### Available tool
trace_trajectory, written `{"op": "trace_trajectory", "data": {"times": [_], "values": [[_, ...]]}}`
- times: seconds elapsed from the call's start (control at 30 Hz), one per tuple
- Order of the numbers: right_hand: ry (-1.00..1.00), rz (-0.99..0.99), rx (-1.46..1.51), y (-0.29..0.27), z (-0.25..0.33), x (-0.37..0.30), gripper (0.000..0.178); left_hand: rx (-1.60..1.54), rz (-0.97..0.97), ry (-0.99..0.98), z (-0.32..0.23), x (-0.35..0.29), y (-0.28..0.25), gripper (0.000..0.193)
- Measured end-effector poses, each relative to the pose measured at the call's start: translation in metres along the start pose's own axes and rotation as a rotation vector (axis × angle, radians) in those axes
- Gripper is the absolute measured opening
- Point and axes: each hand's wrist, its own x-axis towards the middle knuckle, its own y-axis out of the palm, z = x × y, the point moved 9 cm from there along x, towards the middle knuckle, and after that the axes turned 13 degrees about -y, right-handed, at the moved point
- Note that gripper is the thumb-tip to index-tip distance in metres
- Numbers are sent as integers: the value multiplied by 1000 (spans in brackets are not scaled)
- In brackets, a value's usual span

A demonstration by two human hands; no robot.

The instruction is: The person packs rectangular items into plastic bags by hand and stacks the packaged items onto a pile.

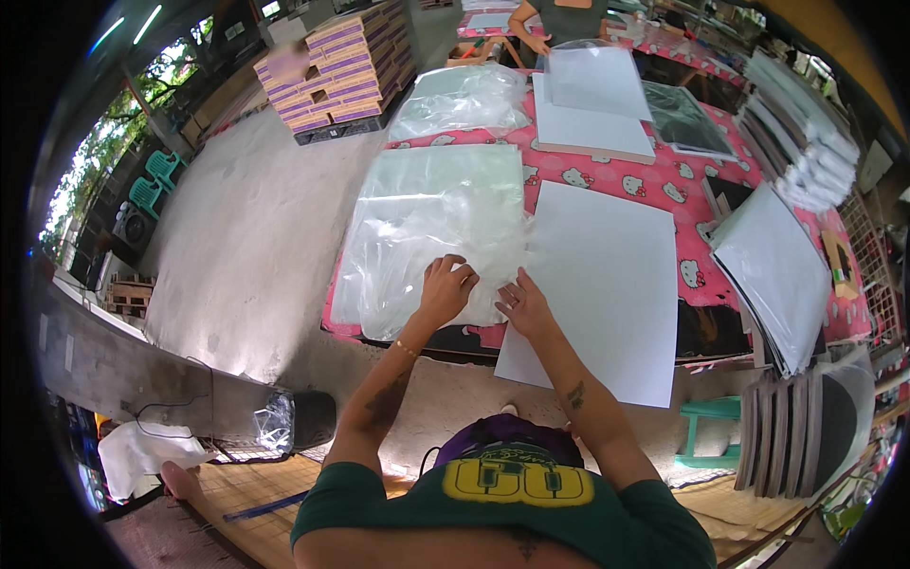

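A stack of clear plastic bags lies flat on the table's left side, its surface wrinkled and shiny. Over the near right part of it, my left hand has its fingers curled in a pinch on the top plastic bag. My right hand is at the right edge of the plastic, fingers apart and nothing visible in them. Beside the stack, under my right forearm, lies a large white board, its near corners past the table's front edge.
A pink patterned cloth covers the table. Across it a person handles a clear sheet over a white panel. Wrapped panels lean at right. A green stool stands below. Stacked cartons rise at far left.
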Motion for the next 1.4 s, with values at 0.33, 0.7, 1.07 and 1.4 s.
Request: {"op": "trace_trajectory", "data": {"times": [0.33, 0.7, 1.07, 1.4], "values": [[-439, 51, 3, -29, 99, -53, 52, -111, 46, 52, -67, -24, 16, 24], [-791, -137, 92, -144, 158, -158, 52, -476, 35, 51, -184, -36, 92, 22], [-716, 110, 411, -152, 193, -219, 37, -212, -204, -118, -173, -18, 89, 9], [-474, 337, -73, -145, 273, -232, 36, -508, 438, -353, -88, -54, 65, 14]]}}
